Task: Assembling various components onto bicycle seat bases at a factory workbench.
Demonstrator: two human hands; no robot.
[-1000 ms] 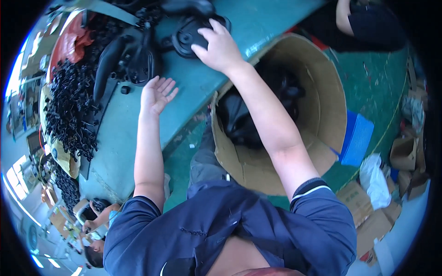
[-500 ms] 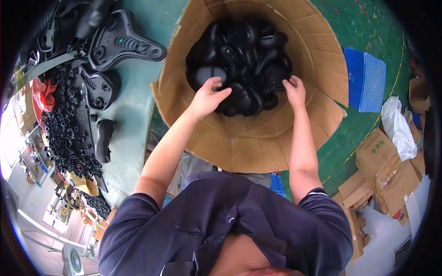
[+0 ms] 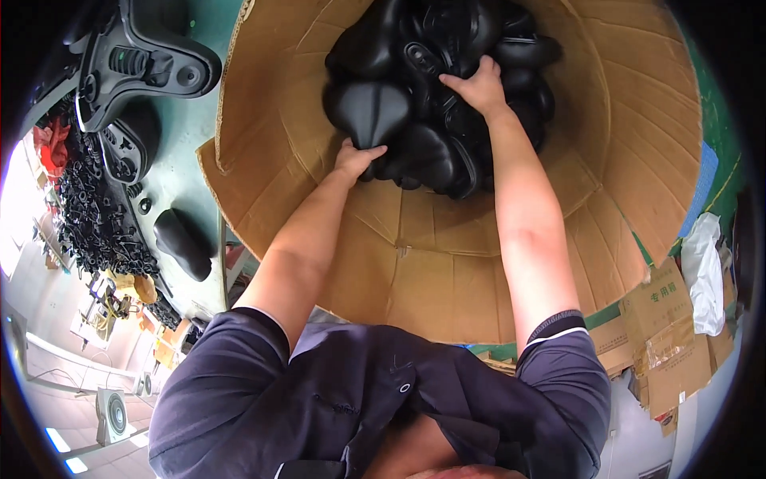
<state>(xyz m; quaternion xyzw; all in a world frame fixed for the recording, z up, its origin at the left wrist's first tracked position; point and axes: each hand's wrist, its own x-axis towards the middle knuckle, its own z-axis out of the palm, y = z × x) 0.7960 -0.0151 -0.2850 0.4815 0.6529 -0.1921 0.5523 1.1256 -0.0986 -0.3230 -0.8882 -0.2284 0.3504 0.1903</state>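
- Left hand [image 3: 357,158] grips the rim of a smooth, glossy black saddle [image 3: 373,112].
- Right hand [image 3: 479,86] clasps another saddle [image 3: 447,48] in the cardboard drum [image 3: 447,271].

Head cam, single fisheye view, looks steeply down, close over cardboard drum [image 3: 447,271].

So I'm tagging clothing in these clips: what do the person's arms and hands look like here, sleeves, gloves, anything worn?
Both arms are bare from the upper arm down, and the left hand and right hand wear no gloves. No watch or rings show. The dark navy shirt has short sleeves; the right sleeve ends in a ribbed dark cuff with a thin white stripe.
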